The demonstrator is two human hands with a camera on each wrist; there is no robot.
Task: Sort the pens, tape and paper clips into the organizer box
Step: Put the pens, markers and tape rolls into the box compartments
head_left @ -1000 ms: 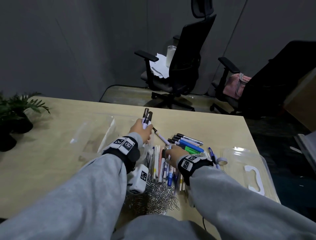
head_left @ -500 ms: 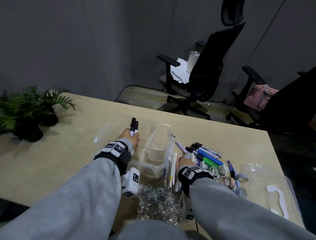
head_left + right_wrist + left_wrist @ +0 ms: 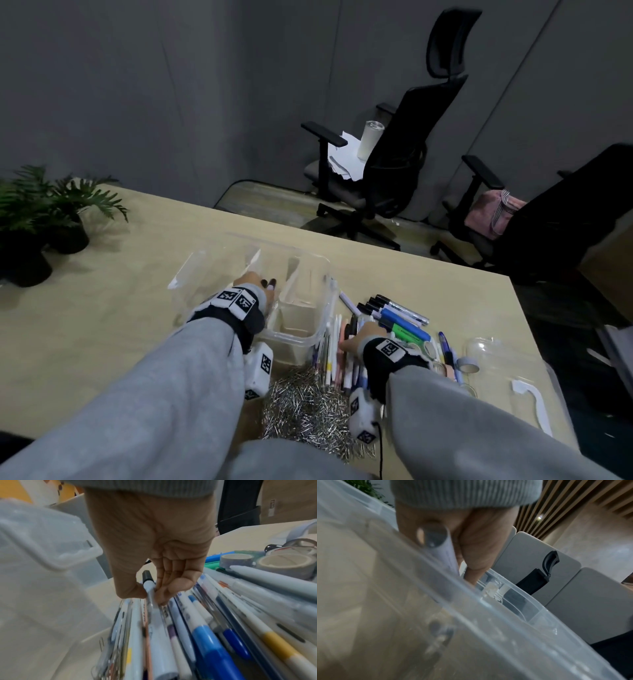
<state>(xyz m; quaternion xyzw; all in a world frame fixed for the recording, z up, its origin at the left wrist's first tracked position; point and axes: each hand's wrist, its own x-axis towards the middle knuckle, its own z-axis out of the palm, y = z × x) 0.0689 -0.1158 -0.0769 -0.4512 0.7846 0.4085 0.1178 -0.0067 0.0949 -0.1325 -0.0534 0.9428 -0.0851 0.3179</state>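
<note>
The left hand (image 3: 251,279) grips two markers (image 3: 269,283), lowered into the clear box (image 3: 301,329). The right hand (image 3: 154,555) pinches one pen (image 3: 150,595) in the pile beside the box.

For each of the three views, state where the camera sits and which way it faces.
Head: worn on the head, looking forward and down at the table; both grey sleeves and hands show.
Left wrist: looks along the left hand, which grips markers inside the organizer box.
Right wrist: looks along the right hand, pinching a pen from the pile.
Shared: the organizer box appears in all three.
</note>
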